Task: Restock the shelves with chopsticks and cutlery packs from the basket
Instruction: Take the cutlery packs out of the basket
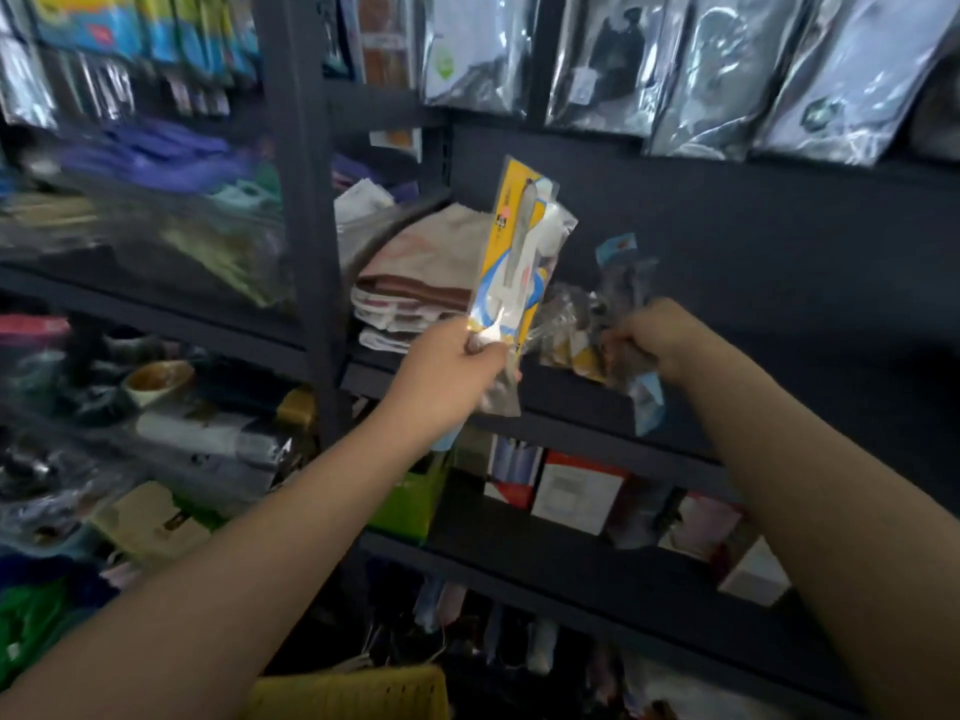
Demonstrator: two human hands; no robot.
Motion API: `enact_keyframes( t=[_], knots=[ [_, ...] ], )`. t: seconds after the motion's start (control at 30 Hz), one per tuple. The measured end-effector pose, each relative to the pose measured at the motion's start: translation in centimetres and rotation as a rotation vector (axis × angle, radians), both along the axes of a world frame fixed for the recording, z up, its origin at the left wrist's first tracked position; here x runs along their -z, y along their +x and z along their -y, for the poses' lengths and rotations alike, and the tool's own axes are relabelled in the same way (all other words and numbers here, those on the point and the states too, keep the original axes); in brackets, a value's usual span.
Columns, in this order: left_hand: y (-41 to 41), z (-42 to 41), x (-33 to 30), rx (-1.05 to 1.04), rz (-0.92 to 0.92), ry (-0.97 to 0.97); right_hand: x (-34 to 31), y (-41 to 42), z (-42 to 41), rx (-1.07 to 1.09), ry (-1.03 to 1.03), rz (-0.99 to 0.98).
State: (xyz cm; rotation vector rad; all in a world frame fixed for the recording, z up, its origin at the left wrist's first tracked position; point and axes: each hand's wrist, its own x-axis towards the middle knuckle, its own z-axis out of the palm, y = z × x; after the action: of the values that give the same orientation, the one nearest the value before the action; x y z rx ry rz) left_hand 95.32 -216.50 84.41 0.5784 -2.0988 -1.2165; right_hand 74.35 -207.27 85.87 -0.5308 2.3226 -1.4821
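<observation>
Yellow plastic of the basket (pixel 358 693) shows at the bottom edge, nearest the camera, between the two bare forearms that reach up and away from it.

Farther out, the left hand (pixel 452 371) is closed around the lower end of a yellow-and-clear cutlery pack (pixel 514 272). The pack stands almost upright with a slight lean to the right, its long axis running up from the fist, so nearly all of its length is above the grip and its top end is the part closest to the shelf opening. A white utensil shows through the wrapper.

To the right, at about the same reach, the right hand (pixel 654 340) is clenched on a bunch of clear packs with blue tags (pixel 618 314) that sit at the front lip of the dark middle shelf (pixel 571 402); exactly what they contain is too blurred to tell. The yellow pack lies just left of that bunch, with its lower edge nearly meeting it.

Beyond both hands, folded brown and beige goods (pixel 415 283) fill the left of the same shelf.

Judging from this, the left hand need only tip its pack forward and right to lay it beside the held bunch, top end first.
</observation>
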Motion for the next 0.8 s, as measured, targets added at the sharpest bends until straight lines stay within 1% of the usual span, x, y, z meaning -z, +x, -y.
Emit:
enact_keyframes(
  t=[0.07, 0.13, 0.17, 0.27, 0.3, 0.37, 0.43, 0.5, 0.53, 0.57, 0.6, 0.67, 0.7, 0.73, 0.8],
  knots=[
    [-3.0, -0.2, -0.7, -0.031, -0.002, -0.011, 0.7, -3.0, 1.1, 0.048, 0.037, -0.150],
    [-6.0, -0.1, -1.0, -0.041, 0.009, -0.019, 1.8, -5.6, 1.7, 0.036, 0.171, -0.293],
    [-7.5, 0.0, -1.0, -0.044, 0.029, -0.036, 2.4, -6.5, 1.8, 0.000, 0.204, -0.317],
    [-11.2, 0.3, -0.7, -0.054, 0.097, -0.088, 2.7, -6.7, 0.8, -0.112, 0.206, -0.296],
    [-12.4, 0.2, -0.7, -0.052, 0.129, -0.110, 2.5, -6.6, 0.1, -0.146, 0.228, -0.327],
    [-14.6, 0.2, -0.6, -0.068, 0.194, -0.199, 2.0, -6.7, -1.3, -0.151, 0.237, -0.446],
    [-16.7, 0.3, -0.3, -0.091, 0.244, -0.326, 1.3, -5.8, -3.1, -0.121, 0.195, -0.517],
    [-17.9, 0.3, 0.2, -0.129, 0.348, -0.519, 1.1, -4.6, -4.6, -0.132, 0.174, -0.546],
    [-18.1, 0.5, 0.5, -0.140, 0.369, -0.607, 1.1, -4.0, -5.3, -0.151, 0.171, -0.567],
    [-17.7, 0.6, 0.7, -0.131, 0.340, -0.660, 1.3, -3.4, -5.8, -0.182, 0.162, -0.599],
    [-16.8, 0.6, 0.7, -0.107, 0.262, -0.682, 1.3, -2.5, -6.3, -0.213, 0.136, -0.636],
    [-13.1, 0.2, 1.2, -0.021, 0.017, -0.729, 1.8, 0.0, -6.9, -0.277, 0.059, -0.701],
    [-10.7, -0.1, 1.7, 0.031, -0.067, -0.775, 2.3, 1.5, -7.1, -0.314, 0.011, -0.737],
    [-8.1, -0.3, 2.4, 0.090, -0.114, -0.826, 2.9, 3.1, -7.1, -0.358, -0.034, -0.773],
    [-2.7, -0.3, 5.2, 0.202, -0.101, -0.876, 4.6, 6.6, -6.5, -0.499, -0.054, -0.808]
  ],
)
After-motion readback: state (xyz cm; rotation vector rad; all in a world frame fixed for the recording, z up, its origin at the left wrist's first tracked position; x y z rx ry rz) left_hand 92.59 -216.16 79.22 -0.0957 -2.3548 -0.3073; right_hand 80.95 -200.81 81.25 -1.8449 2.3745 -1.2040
